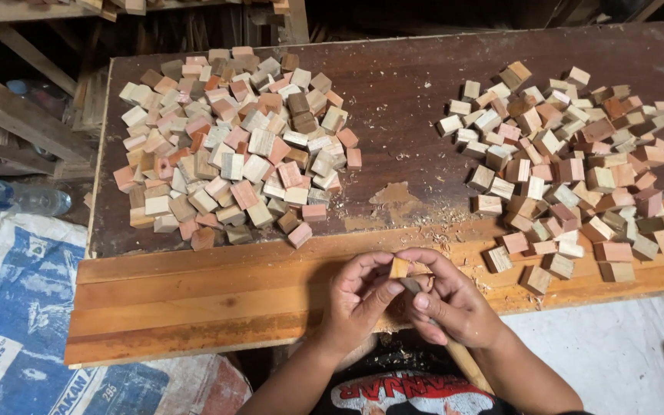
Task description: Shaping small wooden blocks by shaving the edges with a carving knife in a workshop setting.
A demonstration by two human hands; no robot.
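My left hand (357,300) pinches a small wooden block (399,267) between thumb and fingers over the near plank edge. My right hand (447,303) is closed around a tool with a wooden handle (466,361), its tip held against the block. A large pile of small wooden blocks (236,146) lies on the left of the board, and a second pile (570,169) spreads over the right. Wood shavings lie on the table around my hands.
A dark brown work board (401,84) rests on orange wooden planks (194,300). A plastic bottle (17,196) and a blue-white sack (24,307) lie at the left. Timber scraps are stacked behind. A white surface (609,353) shows at lower right.
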